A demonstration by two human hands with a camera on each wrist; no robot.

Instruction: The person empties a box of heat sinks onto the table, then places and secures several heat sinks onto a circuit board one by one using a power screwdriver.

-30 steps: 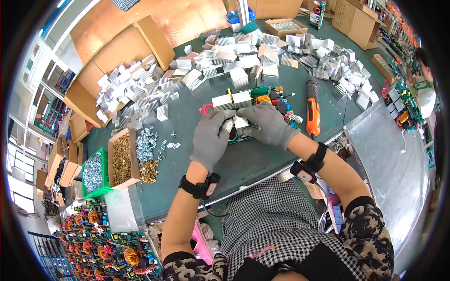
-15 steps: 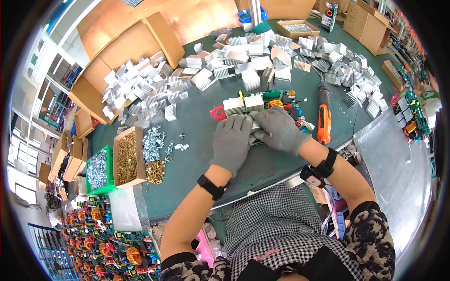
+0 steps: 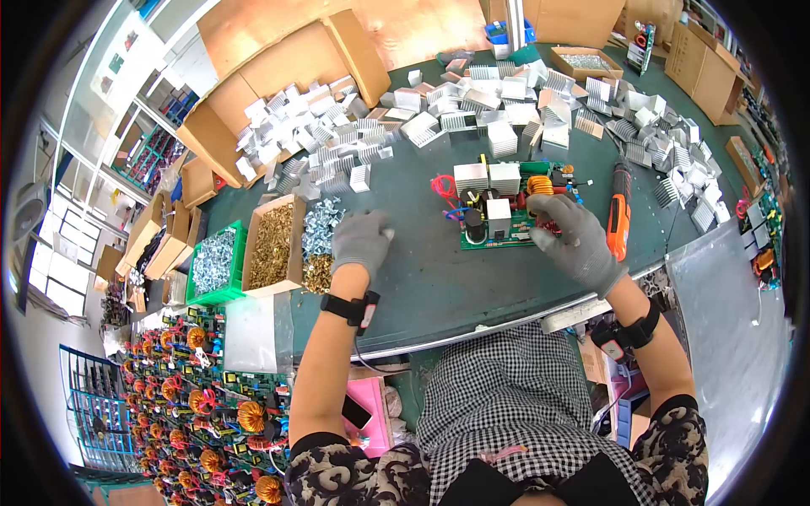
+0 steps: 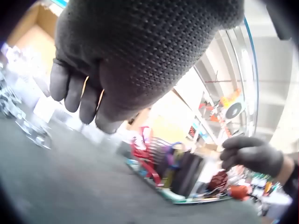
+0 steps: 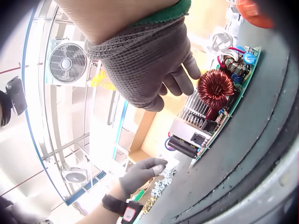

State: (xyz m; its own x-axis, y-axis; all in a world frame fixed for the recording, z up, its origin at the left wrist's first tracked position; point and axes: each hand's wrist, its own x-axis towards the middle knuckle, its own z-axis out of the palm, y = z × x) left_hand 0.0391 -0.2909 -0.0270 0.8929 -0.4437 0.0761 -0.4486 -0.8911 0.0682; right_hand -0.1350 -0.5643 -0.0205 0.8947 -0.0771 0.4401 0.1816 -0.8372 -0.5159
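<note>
My gloved left hand [image 3: 363, 242] hovers at the right edge of a pile of small silvery metal clips [image 3: 321, 223], beside a small heap of brass-coloured screws [image 3: 317, 271]. Its fingers hang loosely and hold nothing in the left wrist view. A circuit board [image 3: 508, 239] lies on the green table, carrying finned heatsinks [image 3: 504, 178], a white block [image 3: 499, 209], a dark round capacitor [image 3: 476, 226] and a copper-wound coil [image 5: 215, 88]. My gloved right hand [image 3: 576, 240] hovers over the board's right end. Its fingers bend loosely with nothing between them.
An orange-and-black electric screwdriver [image 3: 619, 215] lies right of the board. Loose heatsinks [image 3: 502, 137] spread across the back. On the left stand a cardboard box of brass-coloured screws [image 3: 272, 240] and a green bin [image 3: 214, 263] of silvery parts. More assembled boards [image 3: 202, 396] stand lower left.
Both hands have come off the circuit board. The left hand has moved left to the metal clips, while the right has drawn back to the board's right end. The head view has shifted.
</note>
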